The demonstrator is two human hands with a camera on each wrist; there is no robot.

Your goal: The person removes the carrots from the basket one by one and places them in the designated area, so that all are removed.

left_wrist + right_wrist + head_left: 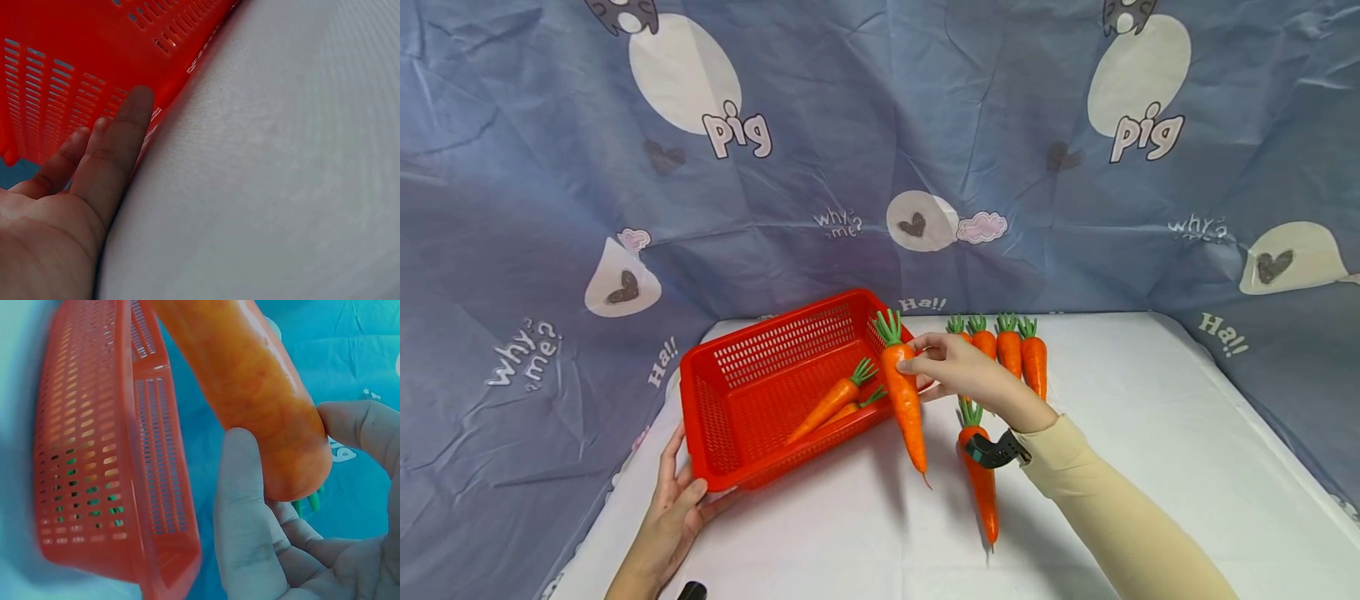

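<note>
My right hand (951,367) pinches an orange carrot (902,392) near its leafy top, thumb on one side and fingers on the other. The carrot's green top points up and its thin tip down, overlapping the right end of a red plastic basket (741,485). In the right wrist view the carrot (256,394) hangs beside the slotted basket wall (90,456). My left hand (670,508) grips the basket's near left corner, thumb at the rim; in the left wrist view its fingers (115,144) lie along the outer wall. Inside lie two carrots (831,407), one partly hidden.
Several carrots (1034,362) lie in a row at the right, partly behind my right hand. Another carrot (983,496) lies in front, under the black wrist strap (992,451). A white cloth (1150,433) covers the table, with a blue printed curtain (820,150) behind.
</note>
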